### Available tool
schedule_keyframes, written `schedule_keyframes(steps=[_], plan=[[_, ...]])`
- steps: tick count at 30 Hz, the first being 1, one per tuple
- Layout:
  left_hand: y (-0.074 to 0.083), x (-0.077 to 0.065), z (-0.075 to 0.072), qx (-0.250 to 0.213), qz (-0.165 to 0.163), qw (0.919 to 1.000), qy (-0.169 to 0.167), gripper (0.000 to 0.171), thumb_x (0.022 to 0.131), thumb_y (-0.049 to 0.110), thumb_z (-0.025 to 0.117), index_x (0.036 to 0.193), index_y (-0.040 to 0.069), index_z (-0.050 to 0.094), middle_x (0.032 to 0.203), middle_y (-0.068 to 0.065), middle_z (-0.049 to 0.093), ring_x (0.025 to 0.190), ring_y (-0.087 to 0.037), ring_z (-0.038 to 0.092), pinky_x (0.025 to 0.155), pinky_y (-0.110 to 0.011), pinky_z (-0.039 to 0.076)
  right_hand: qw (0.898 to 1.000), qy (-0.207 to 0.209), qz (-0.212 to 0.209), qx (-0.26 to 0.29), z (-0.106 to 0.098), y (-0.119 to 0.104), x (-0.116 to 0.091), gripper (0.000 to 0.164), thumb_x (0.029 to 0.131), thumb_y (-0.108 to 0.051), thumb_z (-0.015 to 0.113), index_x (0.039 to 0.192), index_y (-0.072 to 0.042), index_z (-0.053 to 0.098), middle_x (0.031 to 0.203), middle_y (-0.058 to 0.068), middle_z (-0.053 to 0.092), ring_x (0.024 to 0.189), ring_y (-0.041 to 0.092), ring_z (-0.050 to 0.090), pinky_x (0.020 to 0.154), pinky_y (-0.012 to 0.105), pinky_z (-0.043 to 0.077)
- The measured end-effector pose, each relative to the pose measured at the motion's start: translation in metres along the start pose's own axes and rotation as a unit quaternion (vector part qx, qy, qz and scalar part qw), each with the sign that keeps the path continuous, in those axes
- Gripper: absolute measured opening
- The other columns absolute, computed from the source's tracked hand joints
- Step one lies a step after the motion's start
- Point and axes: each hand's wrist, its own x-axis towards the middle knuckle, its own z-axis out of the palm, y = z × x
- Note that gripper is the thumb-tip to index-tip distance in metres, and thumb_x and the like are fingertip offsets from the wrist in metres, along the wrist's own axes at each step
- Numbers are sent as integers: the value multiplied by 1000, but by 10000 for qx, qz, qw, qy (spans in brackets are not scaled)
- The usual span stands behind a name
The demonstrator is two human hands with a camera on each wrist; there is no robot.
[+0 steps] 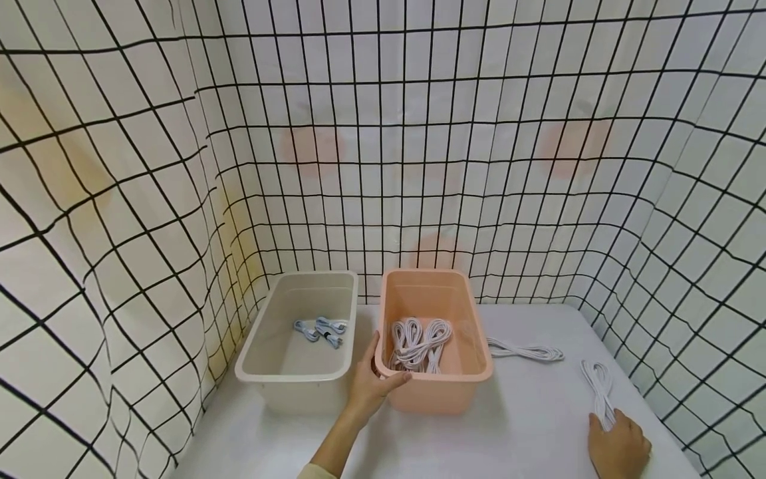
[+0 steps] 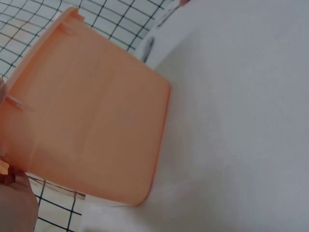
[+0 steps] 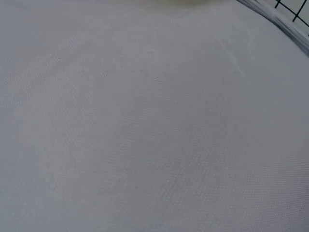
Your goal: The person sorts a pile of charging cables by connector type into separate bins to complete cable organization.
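Observation:
At its near left corner, my left hand [image 1: 365, 387] grips the rim of a peach plastic bin [image 1: 439, 392], thumb along the front edge. Several coiled white cables [image 1: 421, 342] lie inside that bin. Far to the right, my right hand [image 1: 620, 446] holds the near end of another coiled white cable [image 1: 598, 386] on the table; its fingertips are partly hidden. The left wrist view shows the bin's outer wall [image 2: 96, 116] up close, with part of the left hand [image 2: 18, 203] at the edge. Only tabletop and a strip of netting show in the right wrist view.
Left of the peach bin stands a cream bin [image 1: 293, 378] holding several small light-blue cable bundles [image 1: 323, 330]. One more coiled white cable [image 1: 529, 351] lies on the white table [image 1: 526, 412] beside the peach bin. Black netting [image 1: 383, 163] surrounds the back and sides.

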Motion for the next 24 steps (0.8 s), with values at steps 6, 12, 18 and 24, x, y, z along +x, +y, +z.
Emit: schedule_keyframes(steps=[6, 12, 18, 24], plan=[[1, 2, -1, 71, -19, 10000, 11, 114, 78, 14, 93, 165, 7, 20, 165, -17, 30, 142, -34, 42, 111, -41, 40, 9996, -126, 126, 204, -6, -5, 1, 50, 101, -12, 56, 135, 21, 42, 130, 45, 42, 120, 60, 39, 103, 64, 26], [0, 0, -1, 78, -86, 9999, -25, 114, 78, 16, 93, 166, 8, 20, 165, -17, 30, 142, -34, 43, 111, -42, 40, 9946, -309, 543, 825, -10, -3, -1, 50, 104, -10, 50, 145, 17, 39, 137, 45, 37, 125, 63, 32, 105, 66, 24], [0, 1, 0, 50, -19, 10000, -47, 114, 78, 17, 93, 166, 10, 21, 165, -17, 30, 141, -34, 44, 112, -50, 39, 9838, -262, 705, 1630, -19, 2, 0, 56, 105, -14, 52, 151, 12, 35, 145, 43, 36, 134, 63, 27, 114, 66, 20], [0, 1, 0, 58, 40, 10000, 11, 114, 78, 16, 93, 165, 8, 20, 165, -18, 29, 142, -36, 43, 112, -49, 39, 9764, -517, 719, 1972, -28, -9, 8, 61, 108, -24, 53, 157, 4, 31, 153, 39, 33, 144, 56, 24, 119, 63, 17]])
